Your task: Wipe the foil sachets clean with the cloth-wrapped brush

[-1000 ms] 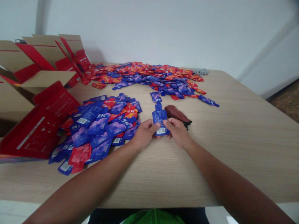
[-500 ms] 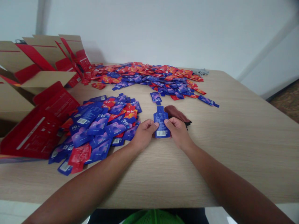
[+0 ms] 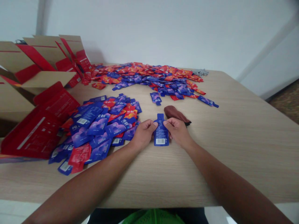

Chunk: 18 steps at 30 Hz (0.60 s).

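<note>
A blue bottle-shaped sachet [image 3: 161,133] is pinched between both hands, its narrow neck pointing away from me and its barcode end toward me. My left hand [image 3: 145,133] grips its upper left edge between thumb and fingers. On the opposite edge, my right hand [image 3: 178,130] pinches it the same way. Left of my left hand lies a loose pile of blue and red sachets [image 3: 99,123]. Just beyond my right hand is a crumpled brown cloth-like item [image 3: 174,112] with a dark end. A single blue sachet [image 3: 155,98] lies beyond the held one.
Open red cardboard boxes [image 3: 39,130] with raised flaps stand along the left side. A long heap of red and blue sachets [image 3: 149,73] runs across the back of the wooden table [image 3: 235,149]. Some grey material [image 3: 201,72] lies at the heap's right end, near the wall.
The held sachet has slid toward me, so the fingers now grip it nearer its neck. Both hands have stayed almost in place.
</note>
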Each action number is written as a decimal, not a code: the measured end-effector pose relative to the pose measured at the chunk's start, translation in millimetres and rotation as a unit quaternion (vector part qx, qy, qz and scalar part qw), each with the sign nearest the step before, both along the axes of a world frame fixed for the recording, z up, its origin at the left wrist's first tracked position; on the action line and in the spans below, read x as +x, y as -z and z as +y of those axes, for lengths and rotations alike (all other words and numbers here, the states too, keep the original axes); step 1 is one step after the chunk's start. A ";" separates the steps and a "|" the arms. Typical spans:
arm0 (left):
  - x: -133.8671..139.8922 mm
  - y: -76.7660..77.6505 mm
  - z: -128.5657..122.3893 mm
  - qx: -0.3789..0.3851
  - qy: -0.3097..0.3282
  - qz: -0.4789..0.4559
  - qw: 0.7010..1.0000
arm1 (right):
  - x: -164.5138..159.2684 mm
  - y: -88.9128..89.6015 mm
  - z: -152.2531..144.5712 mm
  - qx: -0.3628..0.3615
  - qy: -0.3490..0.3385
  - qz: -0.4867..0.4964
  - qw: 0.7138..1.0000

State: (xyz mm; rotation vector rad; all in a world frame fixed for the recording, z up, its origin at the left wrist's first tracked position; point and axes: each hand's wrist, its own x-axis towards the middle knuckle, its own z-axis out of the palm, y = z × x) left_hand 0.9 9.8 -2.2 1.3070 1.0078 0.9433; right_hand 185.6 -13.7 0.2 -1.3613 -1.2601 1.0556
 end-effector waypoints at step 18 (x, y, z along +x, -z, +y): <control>-10.3 -10.5 -12.1 0.377 0.105 0.304 0.868 | 26.8 -12.7 4.2 0.147 0.090 -0.366 0.915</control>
